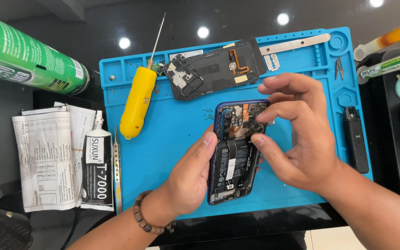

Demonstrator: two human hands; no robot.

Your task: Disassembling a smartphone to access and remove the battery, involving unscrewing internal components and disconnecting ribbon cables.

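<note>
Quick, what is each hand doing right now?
Left hand: closed around the opened phone, gripping its side.
Right hand: holds nothing; fingertips touch the phone's top.

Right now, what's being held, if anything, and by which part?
The left hand grips the opened phone by its left long edge, thumb on the rim. The right hand has its fingertips at the phone's upper right edge; whether it pinches anything cannot be told.

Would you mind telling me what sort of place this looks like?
Most likely a phone repair bench. An opened phone lies between the left hand and right hand on a blue repair mat, with a yellow-handled screwdriver and a removed back cover nearby.
</note>
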